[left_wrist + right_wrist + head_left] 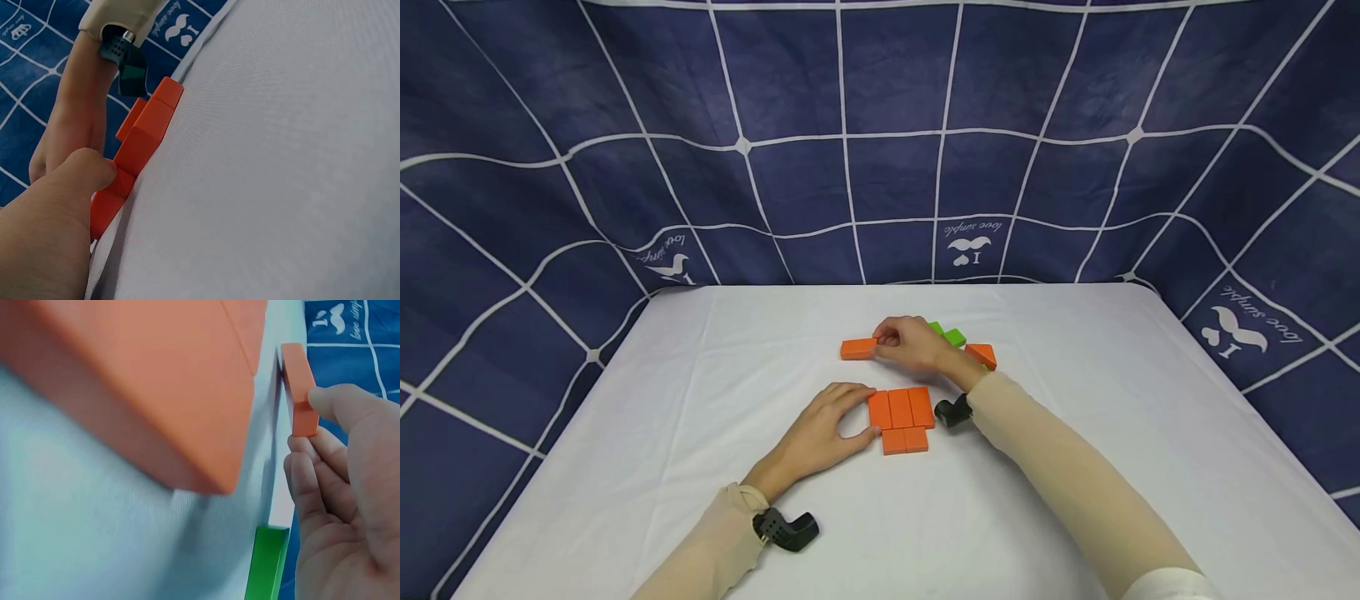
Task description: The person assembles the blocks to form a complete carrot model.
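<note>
Several orange blocks (901,408) lie flat together on the white cloth, three longer ones above two shorter ones. My left hand (823,429) rests at their left side, fingers and thumb spread, with the thumb tip against the group's lower left. Close up in the left wrist view, the thumb touches the side of the orange blocks (139,145). Beyond the group, my right hand (912,343) pinches the right end of an orange block (856,349) between thumb and fingers. The right wrist view shows that orange block (298,372) held near one end.
Green blocks (955,337) and another orange block (981,356) lie right of my right hand, partly hidden by it. A green block (267,562) also shows in the right wrist view. A dark blue checked cloth (891,175) hangs behind the white-covered table (760,333).
</note>
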The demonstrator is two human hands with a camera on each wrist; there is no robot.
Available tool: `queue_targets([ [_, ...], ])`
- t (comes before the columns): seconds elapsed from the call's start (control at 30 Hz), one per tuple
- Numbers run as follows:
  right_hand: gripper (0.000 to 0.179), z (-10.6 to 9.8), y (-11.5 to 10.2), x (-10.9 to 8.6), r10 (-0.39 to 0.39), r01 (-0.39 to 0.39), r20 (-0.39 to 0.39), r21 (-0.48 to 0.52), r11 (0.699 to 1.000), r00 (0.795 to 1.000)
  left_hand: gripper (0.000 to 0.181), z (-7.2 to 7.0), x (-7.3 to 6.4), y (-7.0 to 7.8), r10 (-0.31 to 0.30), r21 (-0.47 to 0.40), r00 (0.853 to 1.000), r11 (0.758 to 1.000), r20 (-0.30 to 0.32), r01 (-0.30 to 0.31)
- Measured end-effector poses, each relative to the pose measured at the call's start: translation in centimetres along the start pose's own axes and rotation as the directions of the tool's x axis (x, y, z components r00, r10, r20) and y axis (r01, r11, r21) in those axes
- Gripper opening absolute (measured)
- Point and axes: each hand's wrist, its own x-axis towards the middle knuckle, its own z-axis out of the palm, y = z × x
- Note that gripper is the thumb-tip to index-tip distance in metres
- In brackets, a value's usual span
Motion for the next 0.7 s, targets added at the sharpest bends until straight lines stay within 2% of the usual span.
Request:
queue_targets([
  [0.33, 0.026, -1.0, 0.7, -1.5, -0.003, 0.009, -0.065, 0.077, 0.997, 0.998, 0.055, -0.1, 0.0, 0.0, -0.002, 0.000, 1.000, 1.000, 0.004, 0.002],
  [0.7, 0.024, -2.3, 1.2, -4.6, 0.011, 0.018, -0.133, 0.217, 0.976, 0.991, 0.056, -0.1, 0.0, 0.0, -0.005, 0.002, 1.000, 1.000, 0.011, 0.005],
])
